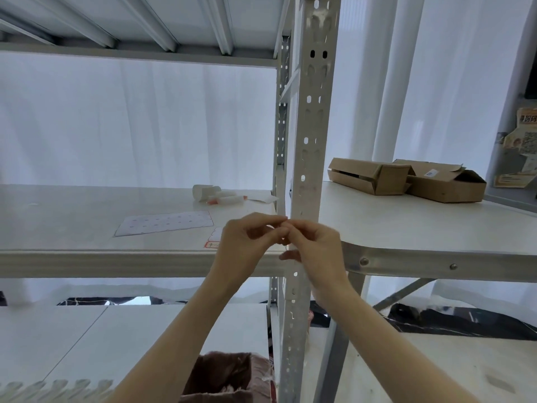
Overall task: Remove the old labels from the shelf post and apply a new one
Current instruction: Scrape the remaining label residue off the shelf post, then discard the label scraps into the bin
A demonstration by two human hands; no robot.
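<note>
Both hands meet in front of the perforated metal shelf post (311, 135), the left hand (247, 242) and right hand (315, 248) with fingertips pinched together at its near face; whether either grip holds anything I cannot tell. A label sheet (164, 223) lies on the pale shelf (72, 210) to the left, cardboard boxes (406, 178) sit on the worktop (421, 228) to the right, and white curtains (130, 120) hang behind.

View, single: head-worn wide-angle camera, ours, facing forward at about the height of the middle shelf (87, 263). Position: close in front of the perforated shelf post (309, 158), which runs top to bottom just right of centre. Range: near; both forearms rise from the bottom edge, left hand (247, 242) and right hand (315, 248) meeting at the shelf's front right corner. Right side takes in the counter (406, 228) edge. No second view.
</note>
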